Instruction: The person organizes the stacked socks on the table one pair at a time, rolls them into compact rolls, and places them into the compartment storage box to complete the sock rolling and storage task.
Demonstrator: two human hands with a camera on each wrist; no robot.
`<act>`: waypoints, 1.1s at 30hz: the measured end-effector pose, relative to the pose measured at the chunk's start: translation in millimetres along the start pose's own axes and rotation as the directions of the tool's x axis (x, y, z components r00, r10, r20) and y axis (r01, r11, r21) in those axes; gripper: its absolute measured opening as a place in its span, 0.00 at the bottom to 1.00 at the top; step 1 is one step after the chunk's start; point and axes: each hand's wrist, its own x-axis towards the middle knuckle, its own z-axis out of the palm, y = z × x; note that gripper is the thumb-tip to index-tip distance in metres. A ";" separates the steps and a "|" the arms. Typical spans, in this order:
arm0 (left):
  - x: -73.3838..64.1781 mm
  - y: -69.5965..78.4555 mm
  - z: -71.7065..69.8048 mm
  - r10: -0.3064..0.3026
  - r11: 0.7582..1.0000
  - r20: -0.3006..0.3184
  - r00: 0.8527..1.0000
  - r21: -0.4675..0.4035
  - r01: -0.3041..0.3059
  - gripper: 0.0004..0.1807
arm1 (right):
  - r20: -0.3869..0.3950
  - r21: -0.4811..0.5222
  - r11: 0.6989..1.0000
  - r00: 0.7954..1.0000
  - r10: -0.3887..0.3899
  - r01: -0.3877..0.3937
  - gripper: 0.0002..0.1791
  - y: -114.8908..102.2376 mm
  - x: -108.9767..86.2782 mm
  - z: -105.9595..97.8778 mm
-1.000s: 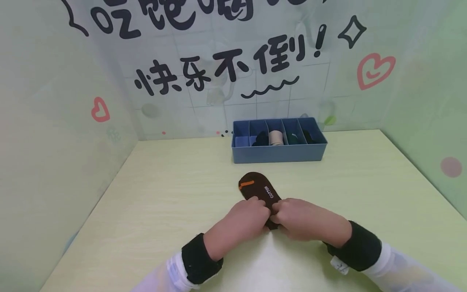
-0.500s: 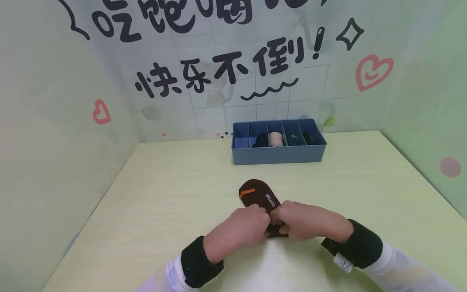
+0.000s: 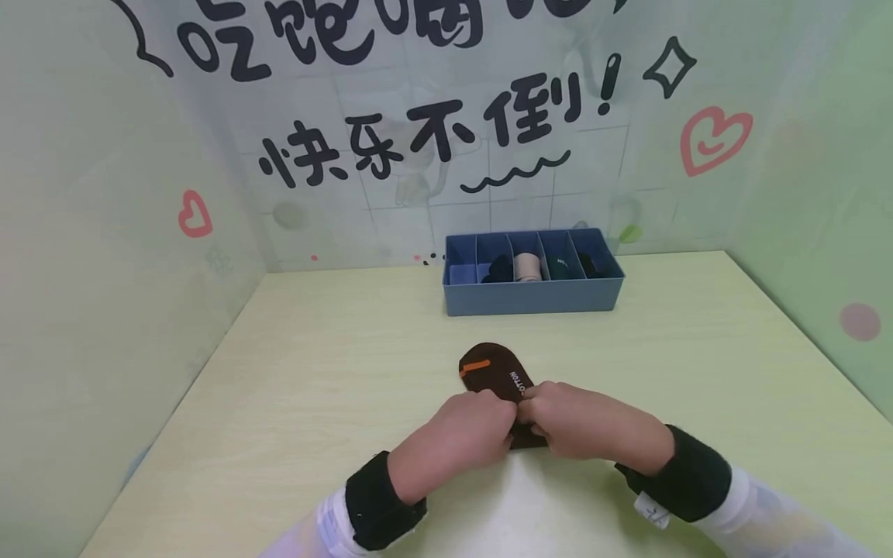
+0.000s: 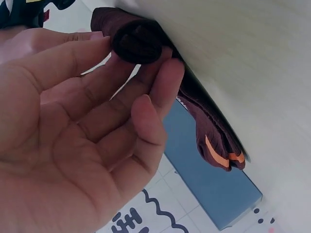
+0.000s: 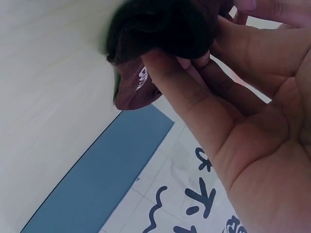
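Observation:
Brown socks (image 3: 491, 360) with an orange stripe and white lettering lie on the table in the head view, their near part rolled up. My left hand (image 3: 460, 430) pinches the left side of the roll. From the other side my right hand (image 3: 589, 422) grips it, its fingers beside the lettering. In the left wrist view, thumb and fingers hold the round end of the sock roll (image 4: 138, 42), while the striped end hangs out flat. The right wrist view shows the dark sock roll (image 5: 160, 29) between thumb and fingers.
Behind the socks stands a blue divided box (image 3: 530, 296) against the back wall. Its compartments hold a beige roll (image 3: 528, 266) and several dark rolled items. Pale walls with printed writing and hearts enclose the table (image 3: 335, 341) on three sides.
The socks and both hands have shifted slightly toward me. The near end looks wider than a second ago, and the right fingers now cover part of the lettering.

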 end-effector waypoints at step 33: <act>1.3 -5.2 3.9 -0.035 0.999 -0.072 0.997 0.016 0.036 0.08 | -0.097 -0.578 0.815 0.987 -0.128 0.049 0.09 -25.2 -10.5 7.8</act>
